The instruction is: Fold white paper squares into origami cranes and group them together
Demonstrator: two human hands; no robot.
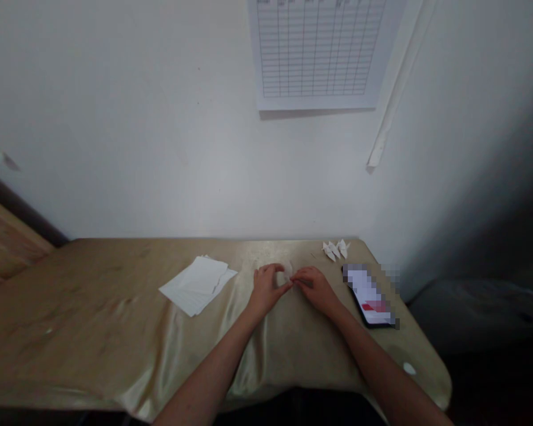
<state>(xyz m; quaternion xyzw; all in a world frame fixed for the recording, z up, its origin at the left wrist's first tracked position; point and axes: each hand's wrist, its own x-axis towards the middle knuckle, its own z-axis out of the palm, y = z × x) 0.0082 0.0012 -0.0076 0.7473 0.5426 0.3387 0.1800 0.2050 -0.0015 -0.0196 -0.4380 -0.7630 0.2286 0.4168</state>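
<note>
A small piece of white paper (288, 270) stands between my two hands over the middle of the table. My left hand (267, 287) curves around its left side, with thumb and fingers closed on it. The fingertips of my right hand (313, 286) pinch its lower right edge. Part of the paper is hidden behind the fingers, so its exact folds cannot be made out. Left of my hands lies a loose stack of white paper sheets (198, 284). Several small folded white paper pieces (336, 250) sit at the back right.
A phone (368, 299) with its screen lit lies right of my right hand. The table (93, 296) has a shiny, creased gold cover. A small white scrap (409, 368) is near its right corner. A printed chart (315, 53) hangs on the wall behind.
</note>
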